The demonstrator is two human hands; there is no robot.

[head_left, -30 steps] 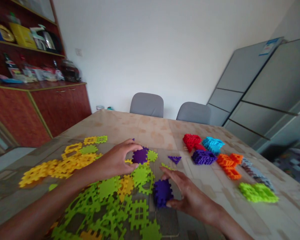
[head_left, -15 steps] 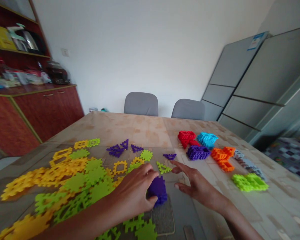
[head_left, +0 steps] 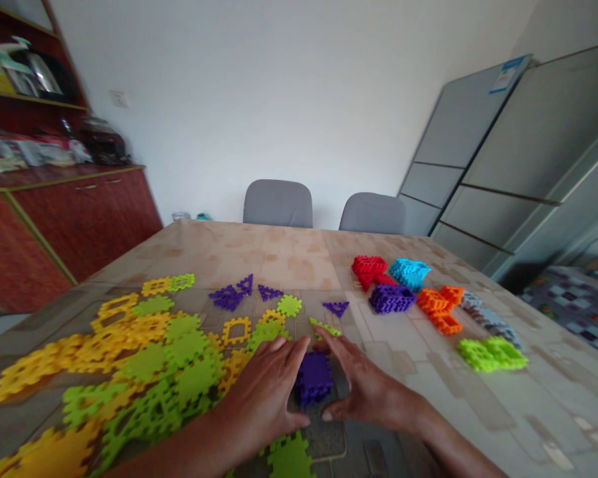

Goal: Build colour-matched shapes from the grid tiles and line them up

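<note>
A red-brown sideboard (head_left: 54,219) with cluttered shelves lines the left wall, two grey chairs (head_left: 278,203) stand at the far end, and grey cabinets (head_left: 518,166) fill the right. The table (head_left: 279,255) has a beige patterned cover; yellow and green flat pieces (head_left: 129,352) sprawl across its left part, loose purple triangles (head_left: 239,292) lie mid-table, and finished cubes in red, blue, purple, orange and green (head_left: 408,292) sit to the right. Near the front edge the purple cube (head_left: 313,380) rests on the table, cupped by the left hand (head_left: 266,392) and the right hand (head_left: 363,392), both pressed to its sides. Half a second ago only the left hand covered it while the right hovered open alongside
</note>
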